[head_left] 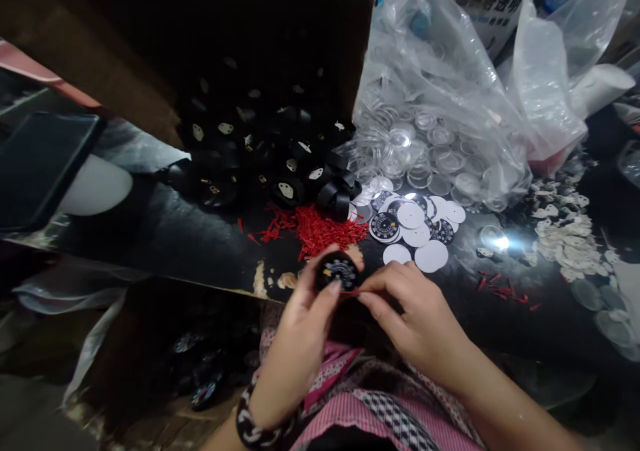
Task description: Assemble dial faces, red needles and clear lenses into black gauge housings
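The left hand [303,324] holds a black dial [339,269] between the thumb, which lies on its face, and the fingers behind. The dial is in front of the body, near the table [200,251] edge. The right hand [417,308] is at the right of the dial; its thumb and forefinger are pinched together on a thin red piece [349,293], at the dial's lower rim. Beyond the hands there lie a red heap [325,232] and white discs [431,256].

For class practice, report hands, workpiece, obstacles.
Left hand holds round black dial; right hand pinches thin red piece beside it; small red plastic pieces heaped beyond.
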{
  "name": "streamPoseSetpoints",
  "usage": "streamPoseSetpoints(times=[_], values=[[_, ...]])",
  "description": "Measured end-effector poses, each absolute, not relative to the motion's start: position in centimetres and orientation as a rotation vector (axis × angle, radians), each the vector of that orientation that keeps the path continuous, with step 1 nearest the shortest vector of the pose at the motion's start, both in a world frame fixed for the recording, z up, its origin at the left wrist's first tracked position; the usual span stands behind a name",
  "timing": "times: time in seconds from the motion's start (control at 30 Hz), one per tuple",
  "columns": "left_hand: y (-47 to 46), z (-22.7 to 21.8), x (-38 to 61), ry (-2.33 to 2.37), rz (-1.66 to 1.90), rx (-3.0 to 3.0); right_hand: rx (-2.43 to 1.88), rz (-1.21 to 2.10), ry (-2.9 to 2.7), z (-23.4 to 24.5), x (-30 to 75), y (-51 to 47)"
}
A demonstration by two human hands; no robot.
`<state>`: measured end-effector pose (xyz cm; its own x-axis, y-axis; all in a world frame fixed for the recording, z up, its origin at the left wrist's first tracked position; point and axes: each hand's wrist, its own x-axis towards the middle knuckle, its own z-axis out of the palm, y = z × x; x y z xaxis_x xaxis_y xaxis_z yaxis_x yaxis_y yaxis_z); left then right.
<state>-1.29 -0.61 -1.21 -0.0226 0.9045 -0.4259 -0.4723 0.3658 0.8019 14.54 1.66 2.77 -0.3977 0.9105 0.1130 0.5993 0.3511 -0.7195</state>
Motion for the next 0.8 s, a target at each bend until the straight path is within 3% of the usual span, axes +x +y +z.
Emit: streamPoseSetpoints(times=[0.27,0.8], values=[[-0.4,-0.9,-0.1,1.238,1.084,0.926,-1.458,0.791,-2.116,3.1,14.6,1.8],[-1.0,0.2,-0.4,1.33,1.042,0.967,-1.439,0.857,-2.062,3.6,15.1,1.0]])
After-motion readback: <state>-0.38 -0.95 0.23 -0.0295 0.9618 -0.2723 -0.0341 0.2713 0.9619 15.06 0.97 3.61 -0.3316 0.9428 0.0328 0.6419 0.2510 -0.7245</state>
